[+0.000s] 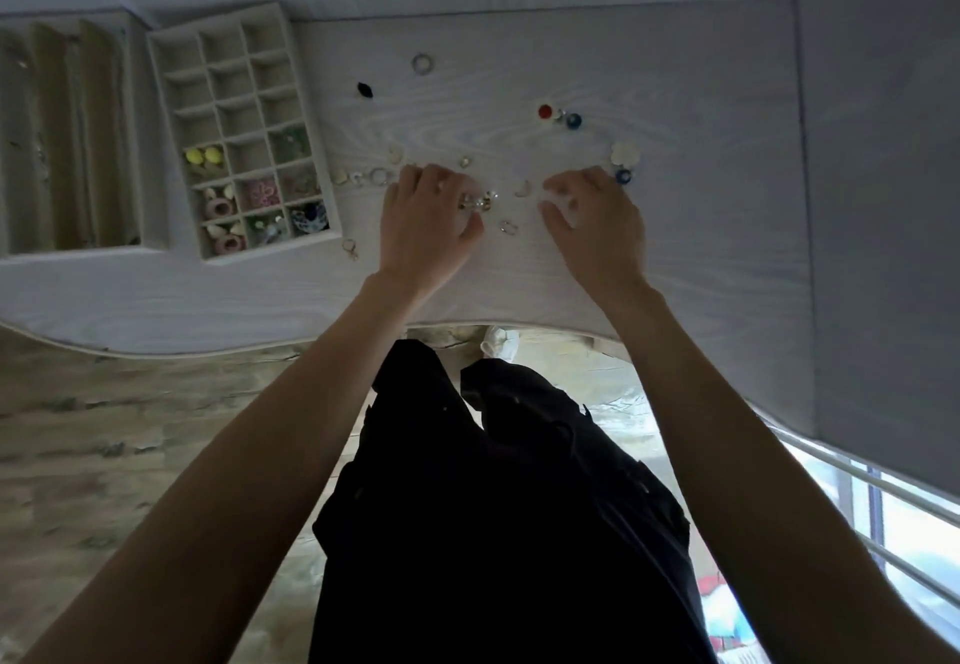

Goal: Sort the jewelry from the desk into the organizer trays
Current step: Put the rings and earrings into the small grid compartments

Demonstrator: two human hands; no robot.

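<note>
Left hand [428, 219] curls its fingers round a small sparkly piece [477, 201] of clear stones and pale metal, pinching it just above the worktop [675, 65] near the middle of the front edge. What kind of jewelry it is I cannot tell, since the fingers cover most of it. The right hand [595, 213] rests beside it with fingers loosely bent toward the surface, holding nothing that I can make out (the fingertips hide whatever lies under them).

The compartment tray [236, 128] sits toward the left edge of the worktop, so it lies to the left of the gripping hand, with its long side running from the front edge toward the back. The left hand is clearly the nearer one, and I judge the carry will be a short sideways sweep to the left. Its cells nearest the front edge already hold pieces, among them two yellow beads [202, 156]; the cells toward the back look unfilled, though they are dim.

A second tray with long slots [67, 133] lies at the far left, cut off by the picture's edge, its contents too dark to read. Loose pieces remain scattered: a ring [422, 63] toward the back, a black piece [365, 90], a red and a blue stud [558, 116], a white flower [624, 154] by the right hand.
</note>
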